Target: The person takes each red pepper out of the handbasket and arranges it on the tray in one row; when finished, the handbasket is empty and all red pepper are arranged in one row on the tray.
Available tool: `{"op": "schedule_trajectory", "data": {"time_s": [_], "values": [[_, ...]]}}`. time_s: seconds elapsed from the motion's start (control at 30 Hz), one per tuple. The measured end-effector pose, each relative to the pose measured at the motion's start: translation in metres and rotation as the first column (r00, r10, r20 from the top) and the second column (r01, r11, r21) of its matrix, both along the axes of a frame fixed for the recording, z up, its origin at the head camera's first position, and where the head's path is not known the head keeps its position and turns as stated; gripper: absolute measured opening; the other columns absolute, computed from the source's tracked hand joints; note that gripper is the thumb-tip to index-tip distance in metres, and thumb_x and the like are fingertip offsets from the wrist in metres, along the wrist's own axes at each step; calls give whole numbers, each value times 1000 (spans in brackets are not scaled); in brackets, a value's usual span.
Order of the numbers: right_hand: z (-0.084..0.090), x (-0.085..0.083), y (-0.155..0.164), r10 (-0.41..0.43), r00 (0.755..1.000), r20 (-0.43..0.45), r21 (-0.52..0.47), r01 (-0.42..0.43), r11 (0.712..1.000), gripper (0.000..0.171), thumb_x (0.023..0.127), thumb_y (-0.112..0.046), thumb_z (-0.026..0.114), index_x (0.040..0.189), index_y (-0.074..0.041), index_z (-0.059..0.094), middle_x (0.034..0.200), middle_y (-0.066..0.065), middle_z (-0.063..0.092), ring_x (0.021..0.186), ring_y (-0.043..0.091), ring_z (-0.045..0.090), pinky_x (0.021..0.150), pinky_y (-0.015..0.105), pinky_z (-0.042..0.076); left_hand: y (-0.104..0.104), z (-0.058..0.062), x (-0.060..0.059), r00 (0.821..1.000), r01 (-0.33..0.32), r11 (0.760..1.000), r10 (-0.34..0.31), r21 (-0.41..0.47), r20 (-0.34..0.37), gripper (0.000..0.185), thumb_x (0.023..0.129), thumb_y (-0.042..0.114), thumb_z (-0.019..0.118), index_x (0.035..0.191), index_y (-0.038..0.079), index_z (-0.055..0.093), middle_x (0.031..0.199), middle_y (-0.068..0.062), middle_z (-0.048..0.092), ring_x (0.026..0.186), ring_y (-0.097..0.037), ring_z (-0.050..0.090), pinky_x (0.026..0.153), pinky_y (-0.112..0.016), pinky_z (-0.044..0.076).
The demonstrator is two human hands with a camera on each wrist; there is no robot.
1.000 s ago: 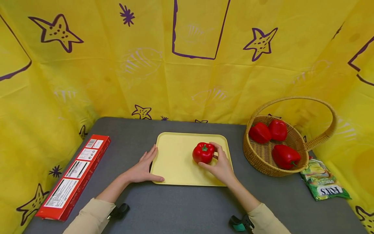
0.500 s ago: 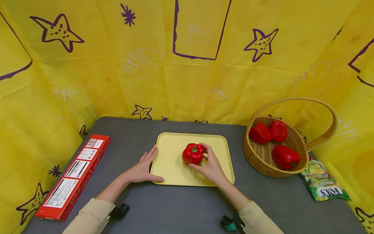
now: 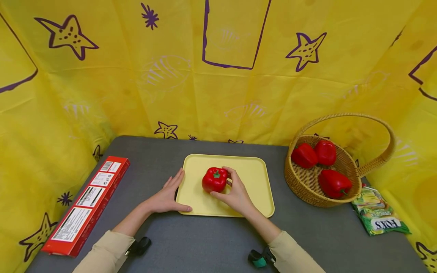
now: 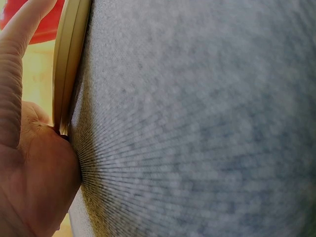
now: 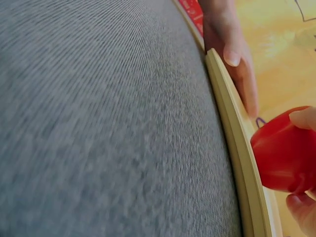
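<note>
A red bell pepper (image 3: pixel 214 180) with a green stem stands on the pale yellow tray (image 3: pixel 254 178) in the middle of the grey table. My right hand (image 3: pixel 233 191) curls round the pepper's right side, thumb in front and fingers behind. In the right wrist view the pepper (image 5: pixel 285 153) shows above the tray's rim (image 5: pixel 237 143). My left hand (image 3: pixel 168 195) rests flat against the tray's left edge, fingers straight, thumb along the front corner. The left wrist view shows that hand (image 4: pixel 22 128) against the tray edge (image 4: pixel 69 59).
A wicker basket (image 3: pixel 302 185) with a tall handle holds three red peppers (image 3: pixel 332 182) at the right. A green snack packet (image 3: pixel 379 214) lies beside it. A long red box (image 3: pixel 87 203) lies along the left table edge. Yellow cloth walls enclose the table.
My right hand has slid the pepper leftward across the tray, from its right part to left of centre. The left hand has stayed at the tray's edge.
</note>
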State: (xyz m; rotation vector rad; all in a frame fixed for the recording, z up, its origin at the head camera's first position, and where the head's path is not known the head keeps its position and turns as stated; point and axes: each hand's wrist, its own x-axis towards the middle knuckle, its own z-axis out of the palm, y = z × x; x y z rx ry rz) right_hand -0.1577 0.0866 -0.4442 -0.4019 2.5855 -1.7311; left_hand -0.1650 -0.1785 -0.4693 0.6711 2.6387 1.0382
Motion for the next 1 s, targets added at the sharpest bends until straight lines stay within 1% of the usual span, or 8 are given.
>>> {"op": "schedule_trajectory", "data": {"time_s": [0.17,0.27,0.6,0.67,0.77,0.83,0.9,1.0], "values": [[20,8,-9,42,999,6,-34,-41,999,80,69,-8,80,134,-3,34,131,12,43,120,31,42,97,48,39,0,1,0,1000,-8,1000,8,-3,6,127,61,61,75,147,3,2,154,-9,-5,140,-25,-3,109,-50,-1],[32,13,-15,57,998,3,-45,-57,997,77,70,-5,78,133,1,34,130,15,43,119,33,43,97,48,39,0,2,0,1000,-13,1000,13,-4,15,127,61,59,76,147,3,1,154,-9,-5,140,-25,-4,110,-50,0],[33,11,-28,84,996,10,-58,-84,995,76,72,-8,77,133,-1,33,133,15,42,121,33,42,98,46,38,0,1,0,999,-22,1000,22,3,31,127,61,57,77,147,3,-1,154,-10,-4,140,-26,-4,110,-50,0],[23,6,-30,85,996,1,-53,-84,995,77,71,-12,79,134,-5,34,133,10,43,121,30,43,97,43,40,0,2,0,999,-25,1000,25,1,35,127,61,57,77,147,3,-1,154,-10,-4,140,-26,-3,110,-51,1],[20,4,-33,93,996,-15,-63,-94,994,77,71,-11,79,134,-5,35,132,11,43,120,31,44,97,44,40,1,3,0,999,-31,1000,31,-2,37,128,61,57,76,147,3,-1,154,-11,-3,140,-28,-3,109,-51,1],[20,3,-35,100,995,-24,-63,-102,993,77,70,-10,79,134,-5,35,132,11,43,120,31,44,97,45,40,1,3,1,999,-32,999,32,-4,35,127,61,57,76,147,2,-1,153,-12,-3,140,-29,-3,109,-52,1],[31,7,-38,113,993,-29,-68,-115,991,76,71,-6,78,133,0,35,132,16,42,119,35,43,96,49,39,1,3,1,999,-33,999,33,-8,31,127,61,58,76,147,2,0,153,-13,-3,140,-29,-3,109,-52,1],[33,6,-40,122,992,-29,-54,-123,991,77,71,-7,78,134,-1,35,132,16,41,119,33,43,96,47,40,0,3,1,999,-34,999,34,-18,28,127,61,58,76,147,2,1,153,-13,-2,140,-29,-4,109,-51,1]]}}
